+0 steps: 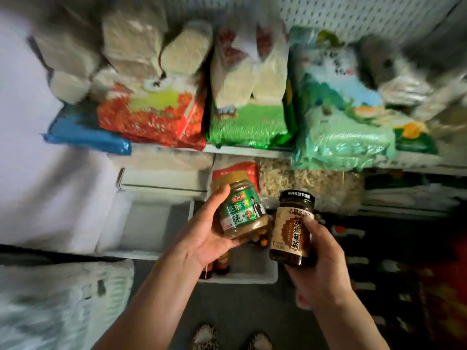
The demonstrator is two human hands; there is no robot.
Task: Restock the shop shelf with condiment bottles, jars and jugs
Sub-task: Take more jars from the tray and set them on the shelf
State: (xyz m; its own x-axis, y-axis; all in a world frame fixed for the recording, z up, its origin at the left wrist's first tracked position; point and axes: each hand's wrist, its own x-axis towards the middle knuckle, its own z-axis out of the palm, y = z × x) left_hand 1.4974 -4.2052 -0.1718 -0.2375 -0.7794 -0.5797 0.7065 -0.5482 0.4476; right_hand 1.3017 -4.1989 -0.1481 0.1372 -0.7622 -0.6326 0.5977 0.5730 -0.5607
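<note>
Shelf (247,149) behind – hands grip green-label jar (241,213), black-lidded jar (293,231).

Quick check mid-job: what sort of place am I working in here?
Most likely a small grocery shop aisle: white metal shelving with a pegboard back, stacked printed bags of rice or grain, and labelled condiment jars, a green-labelled jar and a black-lidded brown-labelled jar, one in each hand.

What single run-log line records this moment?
left hand: holds green-label jar | right hand: holds tan-label jar | shelving: pending

Two jars side by side before the shelf (247,150), left jar (240,210), right jar (294,231), crate (242,277) below
</note>
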